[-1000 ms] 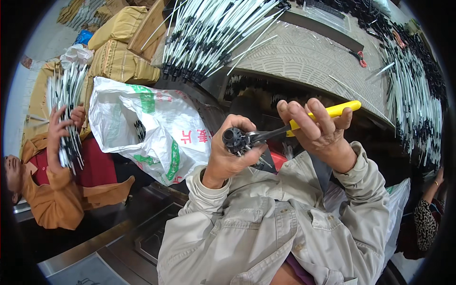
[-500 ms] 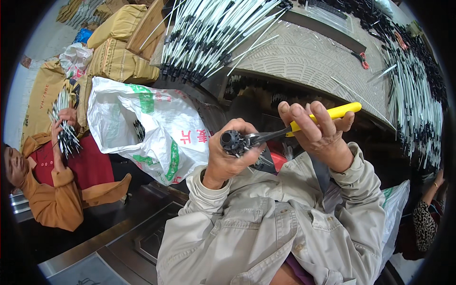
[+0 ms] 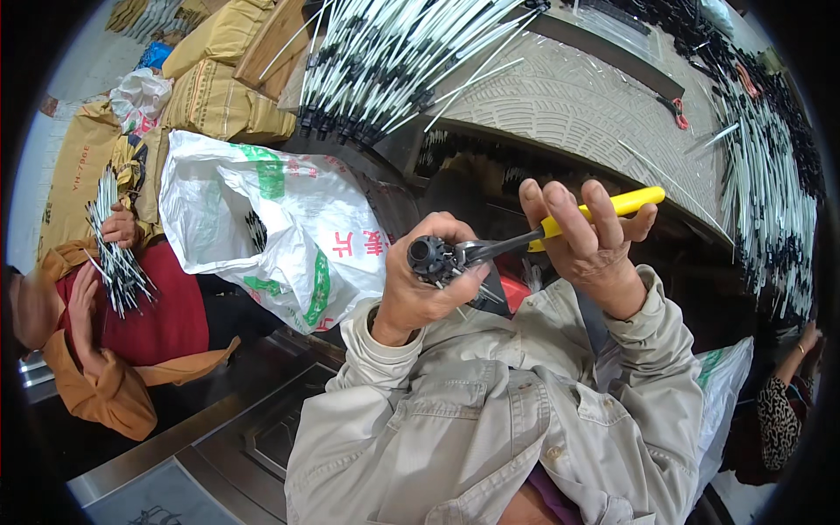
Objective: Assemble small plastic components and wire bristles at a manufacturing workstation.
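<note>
My left hand (image 3: 411, 302) is wrapped round a bundle of thin tubes with black plastic ends (image 3: 429, 259); one round black end faces up. In my right hand (image 3: 599, 258) lies a pair of yellow-handled pliers (image 3: 636, 201), its fingers fairly straight against the handle. The dark metal jaws of the pliers meet the bundle beside my left hand. What exactly they grip there is too small to tell.
A white woven sack (image 3: 289, 236) lies open on the left. Piles of pale tubes (image 3: 394, 70) rest on the table (image 3: 560, 96), with more (image 3: 770, 201) at right. Red-handled scissors (image 3: 678, 112) lie there. At far left, a co-worker (image 3: 140, 306) holds a tube bundle.
My hands and the pliers have hardly moved. The co-worker on the left has lowered one hand from the tube bundle to the chest, the other still holding it.
</note>
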`<state>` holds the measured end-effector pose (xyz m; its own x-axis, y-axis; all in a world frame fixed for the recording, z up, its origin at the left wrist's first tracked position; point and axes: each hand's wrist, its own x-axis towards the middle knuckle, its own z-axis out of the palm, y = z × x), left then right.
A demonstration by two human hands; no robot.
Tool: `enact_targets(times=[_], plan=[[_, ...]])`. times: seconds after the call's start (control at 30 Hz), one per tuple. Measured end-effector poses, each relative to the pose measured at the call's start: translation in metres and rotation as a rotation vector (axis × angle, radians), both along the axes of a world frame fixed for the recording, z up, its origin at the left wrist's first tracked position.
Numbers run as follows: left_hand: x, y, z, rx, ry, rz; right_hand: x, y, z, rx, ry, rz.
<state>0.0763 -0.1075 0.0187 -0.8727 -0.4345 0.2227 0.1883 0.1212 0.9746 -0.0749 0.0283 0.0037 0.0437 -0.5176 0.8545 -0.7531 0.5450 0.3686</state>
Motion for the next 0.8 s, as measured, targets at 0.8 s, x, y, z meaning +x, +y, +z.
enact_targets(times=[0.8], plan=[[0.009, 0.000, 0.006, -0.103, 0.010, -0.246, -0.035, 0.049, 0.073, 1.244, -2.211, 1.011]])
